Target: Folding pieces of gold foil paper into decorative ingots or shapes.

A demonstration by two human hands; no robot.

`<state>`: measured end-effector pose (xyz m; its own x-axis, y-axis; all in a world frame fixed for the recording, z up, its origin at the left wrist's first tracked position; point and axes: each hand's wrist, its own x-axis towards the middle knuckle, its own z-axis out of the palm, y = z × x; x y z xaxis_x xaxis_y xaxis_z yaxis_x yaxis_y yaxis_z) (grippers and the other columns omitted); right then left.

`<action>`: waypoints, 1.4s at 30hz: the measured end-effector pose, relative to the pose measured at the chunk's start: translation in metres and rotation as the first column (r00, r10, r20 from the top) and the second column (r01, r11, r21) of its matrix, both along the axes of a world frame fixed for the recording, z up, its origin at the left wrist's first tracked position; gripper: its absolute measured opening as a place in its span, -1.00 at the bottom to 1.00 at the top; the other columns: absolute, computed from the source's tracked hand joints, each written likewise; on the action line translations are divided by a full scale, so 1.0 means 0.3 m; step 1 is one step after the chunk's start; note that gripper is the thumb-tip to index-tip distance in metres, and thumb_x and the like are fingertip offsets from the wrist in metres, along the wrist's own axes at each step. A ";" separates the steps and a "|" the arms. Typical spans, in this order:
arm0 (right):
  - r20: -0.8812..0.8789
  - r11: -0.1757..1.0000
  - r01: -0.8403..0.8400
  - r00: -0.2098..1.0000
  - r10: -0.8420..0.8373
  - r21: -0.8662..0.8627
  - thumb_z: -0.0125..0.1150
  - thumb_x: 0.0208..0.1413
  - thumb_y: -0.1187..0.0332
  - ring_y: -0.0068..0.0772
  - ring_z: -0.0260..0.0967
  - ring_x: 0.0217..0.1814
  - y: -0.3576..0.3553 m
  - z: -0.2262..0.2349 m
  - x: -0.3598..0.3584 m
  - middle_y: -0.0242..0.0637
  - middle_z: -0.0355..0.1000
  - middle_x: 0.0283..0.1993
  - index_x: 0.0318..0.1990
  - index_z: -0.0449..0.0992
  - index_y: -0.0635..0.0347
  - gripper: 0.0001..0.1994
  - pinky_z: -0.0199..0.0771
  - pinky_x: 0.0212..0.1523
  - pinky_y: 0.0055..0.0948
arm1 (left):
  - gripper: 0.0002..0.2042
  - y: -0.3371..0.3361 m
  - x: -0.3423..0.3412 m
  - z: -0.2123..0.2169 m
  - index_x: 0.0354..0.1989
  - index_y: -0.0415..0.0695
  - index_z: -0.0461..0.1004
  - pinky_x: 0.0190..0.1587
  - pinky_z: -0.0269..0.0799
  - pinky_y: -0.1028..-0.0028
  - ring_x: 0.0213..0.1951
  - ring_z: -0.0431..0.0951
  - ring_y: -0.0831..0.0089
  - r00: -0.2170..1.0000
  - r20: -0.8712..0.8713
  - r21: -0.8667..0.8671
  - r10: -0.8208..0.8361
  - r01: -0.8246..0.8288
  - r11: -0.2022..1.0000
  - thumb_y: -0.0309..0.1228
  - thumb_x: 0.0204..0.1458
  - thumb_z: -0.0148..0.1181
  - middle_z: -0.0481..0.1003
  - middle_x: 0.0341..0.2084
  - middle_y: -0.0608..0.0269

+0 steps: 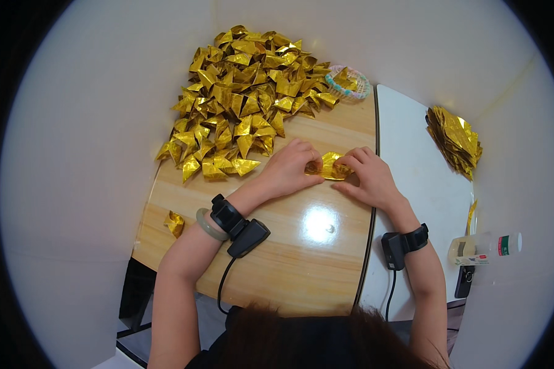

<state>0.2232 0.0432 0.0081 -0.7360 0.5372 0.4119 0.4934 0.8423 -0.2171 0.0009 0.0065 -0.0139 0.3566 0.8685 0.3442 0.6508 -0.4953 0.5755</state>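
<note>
In the head view, the left hand [291, 168] pinches the left end of a gold foil piece [330, 165], the right hand [368, 179] its right end, neither nearer. It lies between them, long axis left to right, near the wooden tabletop's [289, 270] right edge.

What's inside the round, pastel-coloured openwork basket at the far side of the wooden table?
Creased, shiny gold foil paper shows inside the basket. It covers part of the bottom, so what lies beneath can't be seen.
</note>
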 end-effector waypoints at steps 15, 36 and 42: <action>-0.146 0.828 0.199 0.937 -0.318 -0.523 0.20 0.05 0.31 -0.45 0.41 -0.45 0.046 -0.059 0.007 -0.33 0.43 -0.44 -0.08 0.42 0.12 -0.72 0.39 -0.39 -0.46 | -0.76 0.029 0.021 -0.012 -0.17 -0.26 0.50 -0.46 0.34 0.59 -0.49 0.45 0.64 0.928 0.260 -0.331 0.268 -0.175 0.927 -0.44 -0.02 0.20 0.53 -0.52 0.26; -0.066 0.948 0.277 0.955 -0.289 -0.156 0.24 -0.03 0.30 -0.18 0.29 -0.16 0.054 -0.053 0.049 -0.24 0.39 -0.23 -0.18 0.46 0.19 -0.74 0.32 -0.12 -0.31 | -0.71 0.016 0.019 -0.005 -0.15 0.04 0.54 -0.16 0.35 0.37 -0.16 0.36 0.30 0.976 -0.219 0.187 -0.011 0.053 0.981 -0.53 -0.09 0.13 0.38 -0.27 0.28; -0.208 0.772 0.218 0.888 -0.411 -0.597 0.22 0.00 0.42 -0.33 0.37 -0.23 0.070 -0.047 0.041 -0.23 0.41 -0.26 -0.11 0.42 0.25 -0.72 0.40 -0.19 -0.44 | -0.64 0.015 0.047 0.001 -0.04 0.06 0.49 -0.18 0.36 0.38 -0.18 0.36 0.28 0.976 -0.217 -0.097 0.024 -0.046 0.994 -0.52 -0.06 0.08 0.33 -0.28 0.22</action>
<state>0.2356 0.0643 -0.0059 -0.3694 0.9168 0.1517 0.5331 0.3428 -0.7735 0.0150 0.0110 -0.0137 0.3819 0.9079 0.1729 0.7808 -0.4171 0.4652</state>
